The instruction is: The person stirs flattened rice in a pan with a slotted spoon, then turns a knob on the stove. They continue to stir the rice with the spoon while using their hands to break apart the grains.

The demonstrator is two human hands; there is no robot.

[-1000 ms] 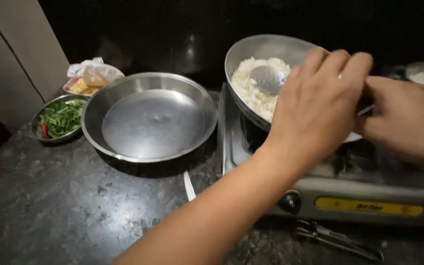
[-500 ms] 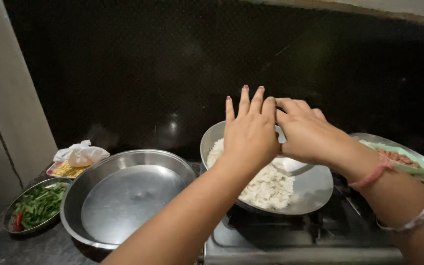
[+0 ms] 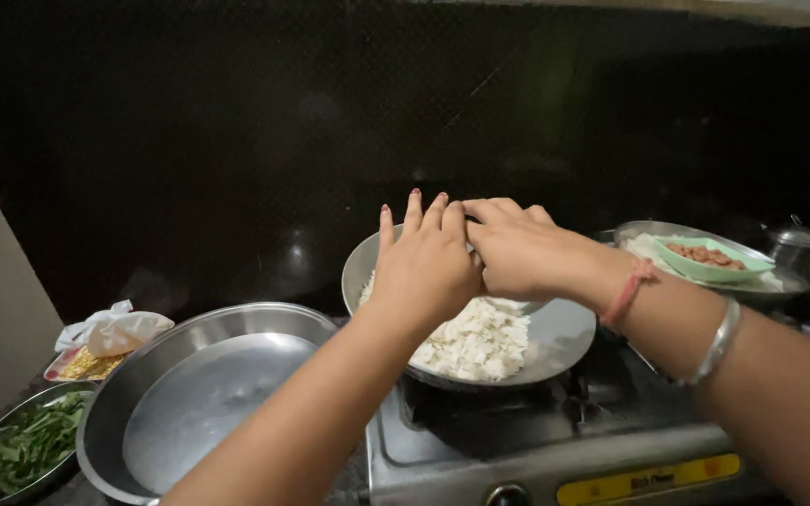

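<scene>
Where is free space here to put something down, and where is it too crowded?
The large steel basin left of the stove is bare inside. The pan is crowded: white flakes fill its left half, and the left hand and right hand meet above it. The greens bowl is full.

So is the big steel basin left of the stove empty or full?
Empty: the steel basin shows only bare shiny metal inside. The white flakes lie in the pan on the stove.

Dark red polish is worn on the nails of the left hand [image 3: 424, 267], while a pink thread band and silver bangle are worn behind the right hand [image 3: 517, 248].
</scene>
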